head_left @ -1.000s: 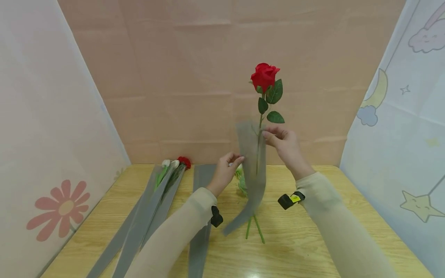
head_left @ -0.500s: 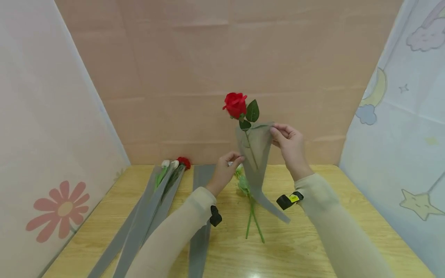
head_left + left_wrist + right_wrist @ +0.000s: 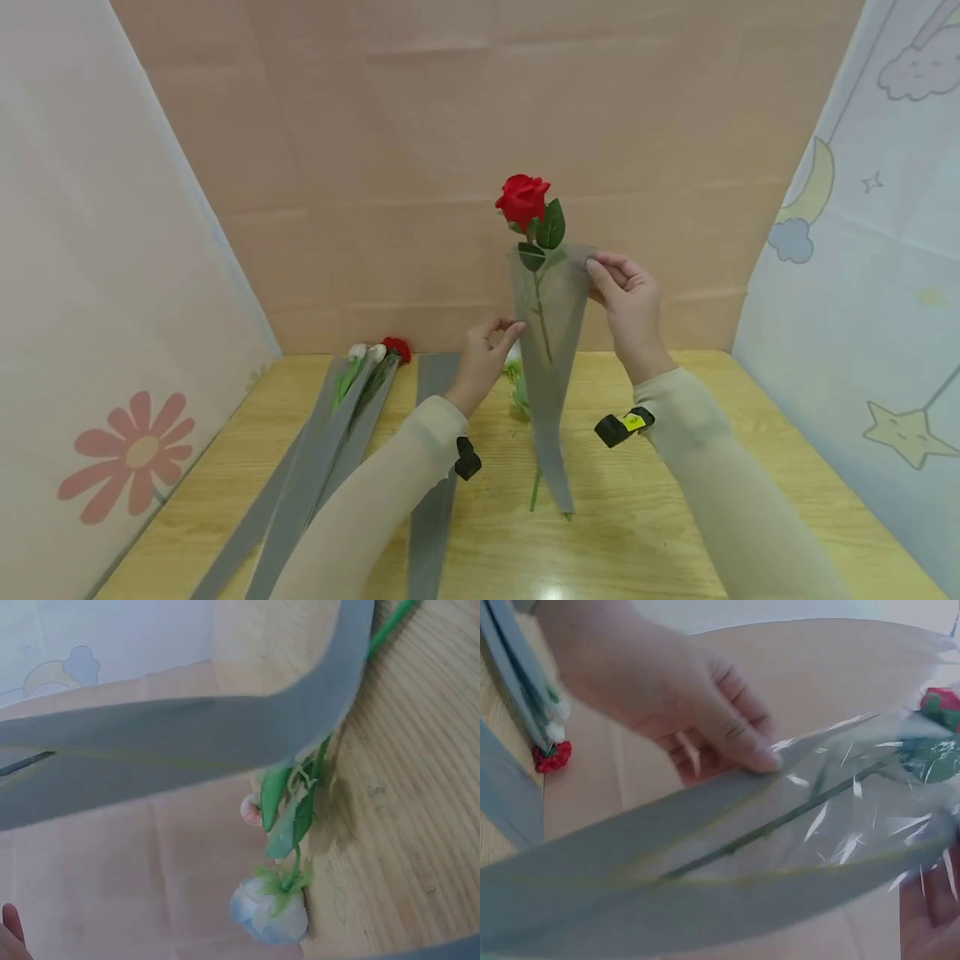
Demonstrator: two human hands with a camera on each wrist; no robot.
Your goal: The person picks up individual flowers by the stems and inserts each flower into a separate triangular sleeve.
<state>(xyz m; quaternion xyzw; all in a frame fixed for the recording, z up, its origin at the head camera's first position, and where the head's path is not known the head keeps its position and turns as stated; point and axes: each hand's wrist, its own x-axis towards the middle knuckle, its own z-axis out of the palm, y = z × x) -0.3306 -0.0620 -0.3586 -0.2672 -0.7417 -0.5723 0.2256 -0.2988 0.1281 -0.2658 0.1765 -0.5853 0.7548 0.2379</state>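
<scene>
A red rose (image 3: 522, 202) stands upright in a tapered grey-and-clear flower sleeve (image 3: 551, 392), held up above the table. Its bloom and upper leaves rise over the sleeve's rim, while the stem shows through the clear panel. My right hand (image 3: 630, 304) pinches the upper right corner of the sleeve between thumb and fingers. Lower down, on the opposite edge, my left hand (image 3: 486, 358) pinches the film with thumb and forefinger; the right wrist view shows this thumb (image 3: 761, 757) against the edge. The sleeve's narrow tail hangs down over green flower stems lying on the table.
Behind the sleeve lies a pale blue-white flower (image 3: 270, 911) beside a pinkish bloom (image 3: 251, 811). On the left of the wooden table (image 3: 645, 533) are sleeved flowers, white tulips (image 3: 377, 355) and a red bloom (image 3: 396, 349). A flat grey sleeve (image 3: 430, 542) lies near the left forearm.
The rose has gone from behind the sleeve's right edge down inside it, then risen slightly with the sleeve. The right hand has drawn the mouth wider; the tail has swung to hang straighter.
</scene>
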